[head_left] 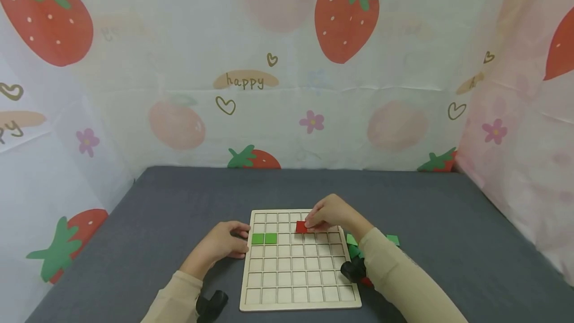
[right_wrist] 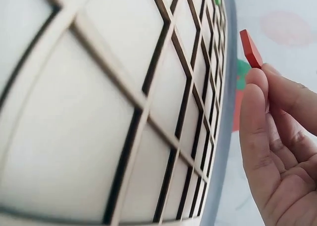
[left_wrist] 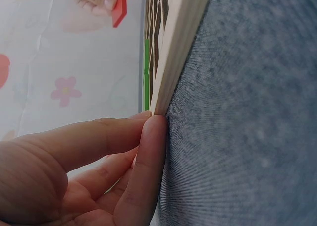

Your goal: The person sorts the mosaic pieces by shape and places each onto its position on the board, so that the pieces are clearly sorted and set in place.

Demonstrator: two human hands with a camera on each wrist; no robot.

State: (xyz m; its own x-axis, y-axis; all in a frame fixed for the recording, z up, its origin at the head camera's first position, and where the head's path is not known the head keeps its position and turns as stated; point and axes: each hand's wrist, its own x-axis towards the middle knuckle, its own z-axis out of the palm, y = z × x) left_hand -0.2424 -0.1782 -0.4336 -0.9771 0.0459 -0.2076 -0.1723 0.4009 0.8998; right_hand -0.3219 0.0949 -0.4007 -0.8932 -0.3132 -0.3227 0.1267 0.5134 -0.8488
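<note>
A pale wooden grid board (head_left: 298, 307) lies on the dark cloth, with two green square tiles (head_left: 271, 239) side by side in cells near its left edge. My left hand (head_left: 222, 241) holds the board's left edge; in the left wrist view its fingertips (left_wrist: 154, 124) come together at the rim. Over the board's upper part, my right hand (head_left: 329, 213) pinches a red square tile (head_left: 301, 227) between thumb and fingers. The right wrist view shows the red tile (right_wrist: 251, 49) tilted and raised above the grid, gripped by one end.
Several loose green tiles (head_left: 392, 240) lie right of the board, partly hidden by the right forearm. A bit of red (head_left: 366, 281) shows below them. Black wrist cameras (head_left: 213, 306) sit on both wrists. A strawberry-print curtain (head_left: 287, 113) stands behind the table.
</note>
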